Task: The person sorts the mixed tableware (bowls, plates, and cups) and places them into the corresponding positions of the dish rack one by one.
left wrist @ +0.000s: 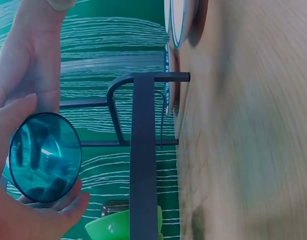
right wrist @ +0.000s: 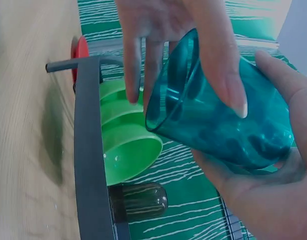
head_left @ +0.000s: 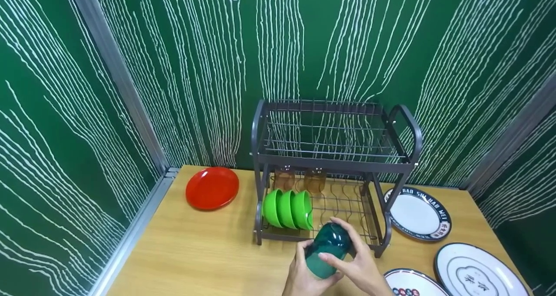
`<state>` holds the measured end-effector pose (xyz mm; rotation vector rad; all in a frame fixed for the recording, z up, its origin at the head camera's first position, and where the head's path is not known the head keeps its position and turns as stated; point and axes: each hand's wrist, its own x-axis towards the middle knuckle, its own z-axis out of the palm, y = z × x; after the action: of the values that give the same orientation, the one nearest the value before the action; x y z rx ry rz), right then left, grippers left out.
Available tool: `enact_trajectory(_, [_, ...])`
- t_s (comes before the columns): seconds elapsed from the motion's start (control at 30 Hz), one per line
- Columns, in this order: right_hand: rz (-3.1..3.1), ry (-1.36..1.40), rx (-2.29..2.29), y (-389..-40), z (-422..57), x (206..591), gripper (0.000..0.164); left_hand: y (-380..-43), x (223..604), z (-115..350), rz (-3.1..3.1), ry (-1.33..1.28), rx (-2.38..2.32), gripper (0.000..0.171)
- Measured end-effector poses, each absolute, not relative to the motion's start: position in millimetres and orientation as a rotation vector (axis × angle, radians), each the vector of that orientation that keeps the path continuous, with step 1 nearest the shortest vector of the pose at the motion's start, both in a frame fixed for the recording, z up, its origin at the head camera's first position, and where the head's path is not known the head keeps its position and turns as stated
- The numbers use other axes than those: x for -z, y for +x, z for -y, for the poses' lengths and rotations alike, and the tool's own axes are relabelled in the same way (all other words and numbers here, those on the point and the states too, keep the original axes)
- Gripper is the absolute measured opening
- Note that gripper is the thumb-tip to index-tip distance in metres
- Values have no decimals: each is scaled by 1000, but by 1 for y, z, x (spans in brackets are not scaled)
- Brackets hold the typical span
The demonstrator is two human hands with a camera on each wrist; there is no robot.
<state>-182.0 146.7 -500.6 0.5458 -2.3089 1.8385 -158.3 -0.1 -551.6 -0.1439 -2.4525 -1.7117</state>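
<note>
I watch the left hand [head_left: 300,273] and right hand [head_left: 362,265] both grasping the glossy, see-through teal cup [head_left: 320,245] near the front edge of the dark two-tier wire rack [head_left: 330,161]. My left wrist view (unlike the head's) shows the cup's round open mouth [left wrist: 45,157]; wood-grained counter [head_left: 186,252] spreads leftward.

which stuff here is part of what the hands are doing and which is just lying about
Seemingly in the job:
teal cup, gripped by left hand and right hand
dish rack
green bowls, amber cups on its lower tier

Probably just lying about:
red plate
three white plates
</note>
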Motion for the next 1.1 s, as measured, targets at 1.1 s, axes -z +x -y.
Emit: enact_trajectory(1.1, [2255,674,-1317,-257,-175,503,85,-160,569,-11,2188,-343,1368,57])
